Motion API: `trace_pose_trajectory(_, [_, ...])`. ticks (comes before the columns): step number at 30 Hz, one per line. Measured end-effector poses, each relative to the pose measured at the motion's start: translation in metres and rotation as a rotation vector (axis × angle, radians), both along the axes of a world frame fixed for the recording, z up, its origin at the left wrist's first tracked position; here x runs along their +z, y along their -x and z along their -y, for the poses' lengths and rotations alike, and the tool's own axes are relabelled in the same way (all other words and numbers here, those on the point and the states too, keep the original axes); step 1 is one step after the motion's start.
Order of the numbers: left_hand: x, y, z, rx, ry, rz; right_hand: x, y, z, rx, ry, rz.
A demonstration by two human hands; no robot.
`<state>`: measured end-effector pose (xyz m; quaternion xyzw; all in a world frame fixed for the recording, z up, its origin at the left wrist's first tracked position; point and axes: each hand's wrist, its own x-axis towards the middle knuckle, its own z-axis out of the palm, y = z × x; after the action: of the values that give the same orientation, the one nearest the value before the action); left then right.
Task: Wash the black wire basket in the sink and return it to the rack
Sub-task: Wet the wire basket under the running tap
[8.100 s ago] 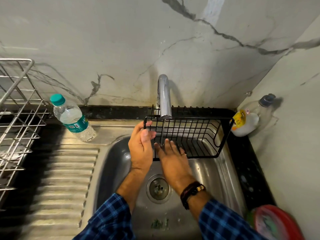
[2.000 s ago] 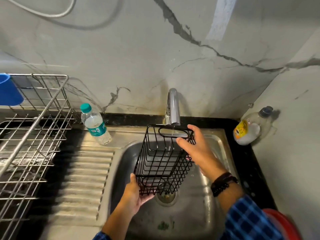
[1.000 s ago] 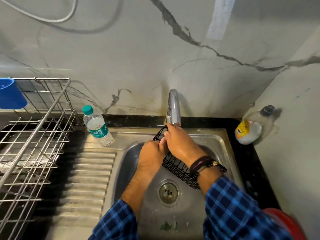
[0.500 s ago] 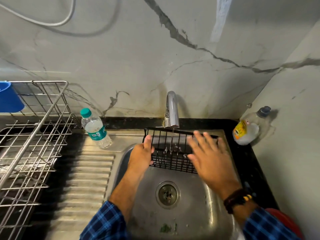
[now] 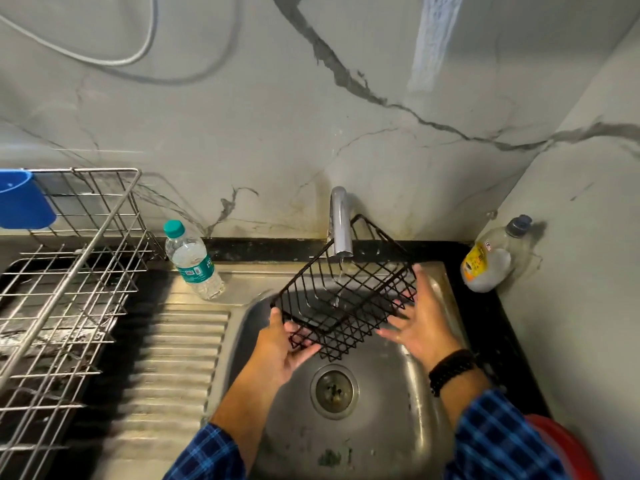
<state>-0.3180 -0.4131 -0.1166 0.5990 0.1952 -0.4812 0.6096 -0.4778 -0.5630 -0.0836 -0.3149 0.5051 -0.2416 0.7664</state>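
I can read no whole word anywhere in front of me. The water bottle [image 5: 194, 261] at the back of the drainboard [image 5: 166, 358] wears a teal label [image 5: 196, 270] with white printing and a small pale code patch, but the letters are too small and blurred to make out. The clear bottle [image 5: 493, 263] in the right corner of the worktop [image 5: 485, 323] carries a yellow label [image 5: 473, 262] with dark marks, and a small white tag [image 5: 487, 244] with red lettering above it. Both are unreadable.
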Motion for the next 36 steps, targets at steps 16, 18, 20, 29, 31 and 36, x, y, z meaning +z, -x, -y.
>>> trace_pose_trajectory(16, [-0.031,0.041,-0.045,0.030,0.119,-0.439,-0.014,-0.023,-0.029,0.311,0.534,-0.162])
trace_pose_trajectory(18, [-0.032,0.038,-0.050,0.061,0.087,-0.460,-0.013,-0.017,-0.030,0.320,0.556,-0.166])
trace_pose_trajectory(20, [-0.031,0.036,-0.051,0.016,-0.011,-0.345,-0.006,-0.016,-0.033,0.344,0.625,-0.189])
trace_pose_trajectory(29, [0.032,0.004,-0.002,-0.164,-0.007,0.287,0.017,-0.057,-0.010,0.475,0.910,-0.465])
trace_pose_trajectory(31, [0.040,0.005,0.002,-0.113,0.000,0.226,0.026,-0.067,0.001,0.539,1.101,-0.645])
trace_pose_trajectory(36, [0.047,0.022,0.009,0.038,0.091,0.135,0.032,-0.076,-0.003,0.534,1.452,-0.848])
